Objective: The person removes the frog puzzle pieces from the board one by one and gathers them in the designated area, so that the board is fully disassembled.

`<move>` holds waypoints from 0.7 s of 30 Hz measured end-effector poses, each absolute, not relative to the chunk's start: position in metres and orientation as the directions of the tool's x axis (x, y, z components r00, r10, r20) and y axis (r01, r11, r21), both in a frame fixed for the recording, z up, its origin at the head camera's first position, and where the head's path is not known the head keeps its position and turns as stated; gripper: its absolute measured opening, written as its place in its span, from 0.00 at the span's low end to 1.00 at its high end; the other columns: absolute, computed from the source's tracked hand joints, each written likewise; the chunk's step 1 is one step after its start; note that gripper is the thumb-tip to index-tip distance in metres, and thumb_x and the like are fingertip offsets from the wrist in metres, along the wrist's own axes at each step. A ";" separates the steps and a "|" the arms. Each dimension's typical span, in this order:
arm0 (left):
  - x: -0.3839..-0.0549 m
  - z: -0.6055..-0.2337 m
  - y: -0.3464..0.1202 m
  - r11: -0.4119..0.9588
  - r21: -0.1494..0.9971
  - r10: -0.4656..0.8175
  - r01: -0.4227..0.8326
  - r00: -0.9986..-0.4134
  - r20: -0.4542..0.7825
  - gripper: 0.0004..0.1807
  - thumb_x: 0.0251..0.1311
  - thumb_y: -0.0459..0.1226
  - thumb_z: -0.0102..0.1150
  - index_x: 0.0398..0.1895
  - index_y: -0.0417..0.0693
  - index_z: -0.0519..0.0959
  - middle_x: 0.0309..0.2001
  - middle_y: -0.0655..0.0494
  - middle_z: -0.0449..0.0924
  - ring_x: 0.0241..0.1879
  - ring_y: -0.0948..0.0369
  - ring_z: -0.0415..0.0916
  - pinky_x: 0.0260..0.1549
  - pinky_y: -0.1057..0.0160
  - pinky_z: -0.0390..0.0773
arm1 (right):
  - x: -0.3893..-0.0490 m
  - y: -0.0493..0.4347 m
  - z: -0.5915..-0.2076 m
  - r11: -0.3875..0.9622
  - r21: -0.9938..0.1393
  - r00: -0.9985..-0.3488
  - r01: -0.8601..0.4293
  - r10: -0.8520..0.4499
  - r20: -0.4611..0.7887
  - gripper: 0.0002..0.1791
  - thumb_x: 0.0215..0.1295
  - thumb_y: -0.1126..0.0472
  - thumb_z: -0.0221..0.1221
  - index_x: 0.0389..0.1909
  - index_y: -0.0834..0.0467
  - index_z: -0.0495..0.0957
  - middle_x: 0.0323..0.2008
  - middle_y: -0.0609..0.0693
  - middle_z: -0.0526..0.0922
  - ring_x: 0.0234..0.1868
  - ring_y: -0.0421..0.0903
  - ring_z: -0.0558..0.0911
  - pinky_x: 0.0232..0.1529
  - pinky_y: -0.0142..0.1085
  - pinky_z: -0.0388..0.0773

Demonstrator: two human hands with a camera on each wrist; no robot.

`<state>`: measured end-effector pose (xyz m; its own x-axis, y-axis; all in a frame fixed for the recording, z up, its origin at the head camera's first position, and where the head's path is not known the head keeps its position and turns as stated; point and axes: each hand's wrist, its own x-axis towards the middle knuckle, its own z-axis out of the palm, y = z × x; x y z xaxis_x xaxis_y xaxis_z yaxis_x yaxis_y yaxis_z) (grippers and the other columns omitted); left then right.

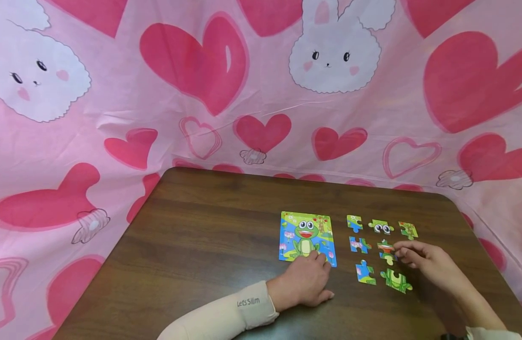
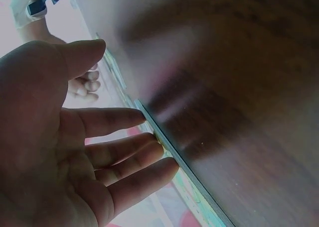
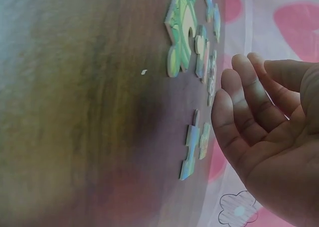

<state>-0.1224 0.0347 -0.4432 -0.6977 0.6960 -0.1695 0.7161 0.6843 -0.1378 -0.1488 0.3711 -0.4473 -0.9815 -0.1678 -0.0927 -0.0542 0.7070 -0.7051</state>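
Observation:
A square frog picture board [image 1: 305,231] lies flat on the table. My left hand [image 1: 305,278] rests over its near edge; in the left wrist view the loosely bent fingertips touch the board's edge [image 2: 169,145]. Beside the board, several jigsaw pieces are laid out in rough rows. My right hand [image 1: 431,264] is over the right side of them, close to the frog's mouth piece [image 1: 387,250]. Its fingers are loosely curled with nothing seen between them in the right wrist view. Below it lie the green body piece [image 1: 397,280] and the eyes piece [image 1: 381,227]. A blue piece [image 3: 189,150] shows near the right fingers.
The brown wooden table [image 1: 192,236] has rounded far corners. A pink curtain [image 1: 269,66] with hearts and rabbits hangs behind and beside it. More pieces, such as a tree piece [image 1: 408,230] and a blue corner piece [image 1: 365,273], lie around the right hand.

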 end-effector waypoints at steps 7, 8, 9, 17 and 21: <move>-0.124 -0.443 0.033 0.686 -0.106 0.701 0.720 -0.693 -0.170 0.32 0.67 0.67 0.48 0.61 0.57 0.77 0.51 0.63 0.75 0.48 0.65 0.70 0.34 0.69 0.77 | -0.157 0.363 -0.440 0.690 -0.723 -0.971 -0.028 -0.189 -0.143 0.22 0.80 0.54 0.50 0.61 0.66 0.76 0.46 0.57 0.87 0.39 0.34 0.85 0.38 0.33 0.83; -0.124 -0.443 0.032 0.687 -0.096 0.702 0.721 -0.691 -0.170 0.32 0.67 0.67 0.49 0.61 0.57 0.77 0.51 0.63 0.75 0.49 0.64 0.70 0.34 0.69 0.77 | -0.159 0.362 -0.439 0.684 -0.729 -0.970 -0.028 -0.195 -0.146 0.22 0.80 0.53 0.49 0.61 0.66 0.76 0.46 0.59 0.86 0.39 0.35 0.86 0.38 0.33 0.84; -0.125 -0.443 0.032 0.686 -0.087 0.704 0.722 -0.690 -0.171 0.32 0.67 0.67 0.49 0.61 0.57 0.76 0.52 0.63 0.75 0.49 0.64 0.70 0.35 0.69 0.77 | -0.160 0.360 -0.439 0.680 -0.733 -0.968 -0.030 -0.201 -0.148 0.23 0.80 0.53 0.49 0.61 0.66 0.76 0.47 0.60 0.86 0.39 0.35 0.86 0.38 0.34 0.84; -0.125 -0.442 0.030 0.691 -0.038 0.706 0.722 -0.686 -0.177 0.32 0.67 0.66 0.50 0.61 0.56 0.77 0.53 0.63 0.75 0.49 0.64 0.71 0.37 0.68 0.78 | -0.171 0.343 -0.437 0.607 -0.794 -0.963 -0.031 -0.232 -0.140 0.27 0.82 0.52 0.45 0.61 0.72 0.74 0.46 0.65 0.87 0.40 0.37 0.88 0.37 0.35 0.85; -0.125 -0.441 0.029 0.700 -0.029 0.698 0.714 -0.692 -0.183 0.32 0.67 0.66 0.50 0.61 0.56 0.77 0.54 0.63 0.75 0.50 0.64 0.71 0.38 0.67 0.78 | -0.175 0.332 -0.437 0.599 -0.801 -0.964 -0.009 -0.217 -0.151 0.28 0.81 0.49 0.46 0.62 0.71 0.74 0.45 0.63 0.87 0.40 0.39 0.88 0.39 0.34 0.85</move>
<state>-0.1245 0.0287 -0.4415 -0.6919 0.6984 -0.1831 0.7139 0.6996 -0.0291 -0.1754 0.3322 -0.4373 -0.9644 -0.2171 -0.1510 -0.0094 0.5988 -0.8009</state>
